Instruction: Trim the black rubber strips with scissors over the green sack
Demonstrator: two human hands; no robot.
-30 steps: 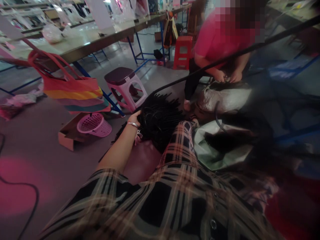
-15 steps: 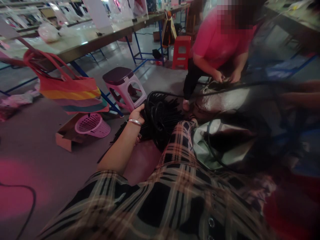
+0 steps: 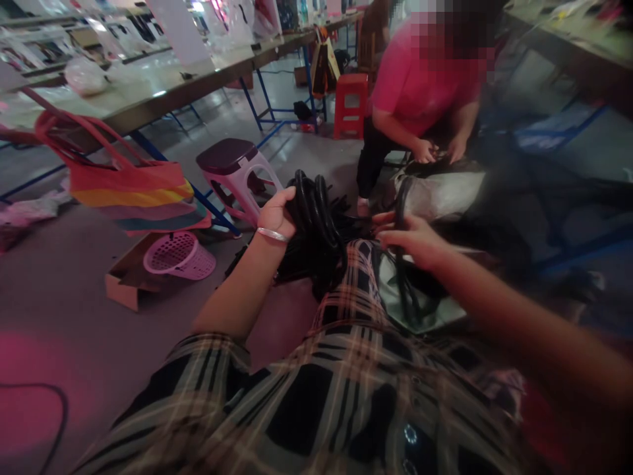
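My left hand (image 3: 277,212), with a silver bangle on the wrist, is closed round a coiled loop of black ribbed tubing (image 3: 316,204) held above a heap of black tubes (image 3: 311,257) on my lap. My right hand (image 3: 410,239) reaches in from the right, blurred, its fingers round a black tube (image 3: 403,277) that runs down into a grey-green bag (image 3: 420,310). My plaid-sleeved clothing fills the foreground.
A person in a red shirt (image 3: 420,79) crouches opposite, both hands at a silvery bag (image 3: 445,194). To the left are a pink stool (image 3: 237,171), a pink basket (image 3: 178,256) on cardboard, a striped tote (image 3: 128,188), long tables (image 3: 163,86) and a red stool (image 3: 350,105).
My left hand has lifted the tubing coil higher. My right arm has swung in from the right, bringing a black tube down toward the coil.
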